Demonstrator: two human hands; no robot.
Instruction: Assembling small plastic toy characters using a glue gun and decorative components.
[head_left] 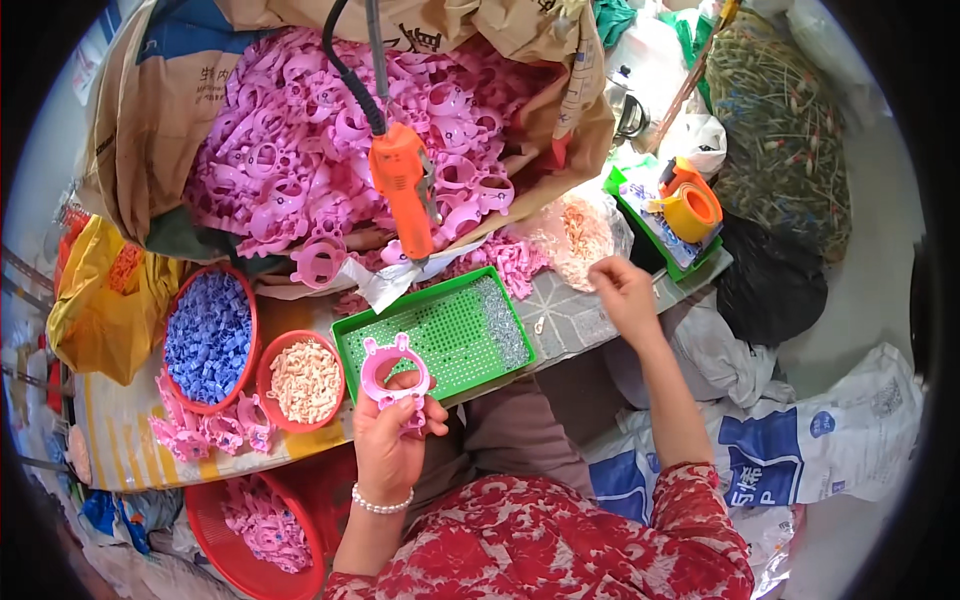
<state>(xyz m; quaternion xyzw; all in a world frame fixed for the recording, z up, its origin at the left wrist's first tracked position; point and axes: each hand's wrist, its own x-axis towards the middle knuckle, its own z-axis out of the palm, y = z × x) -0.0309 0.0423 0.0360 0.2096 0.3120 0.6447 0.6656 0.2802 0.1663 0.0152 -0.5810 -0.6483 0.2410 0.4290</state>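
My left hand (392,440) grips a pink plastic frame (393,368) with a round opening and small ears at its top, held above the near edge of a green tray (440,372). Small clear or grey pieces (500,325) are heaped at the tray's right end. My right hand (627,300) is raised to the right of the tray with its fingertips pinched together. Whatever is in that pinch, if anything, is too small to make out. Just beyond it lies a clear plastic bag of small peach-coloured parts (578,232). A tiny pale part (540,325) sits on the table nearby.
An orange electric screwdriver (402,185) hangs over the tray. Behind stands a big paper sack of pink frames (290,150). At left are a red bowl of blue parts (210,338) and another of peach parts (305,382). A green bin with tape rolls (690,212) stands at right.
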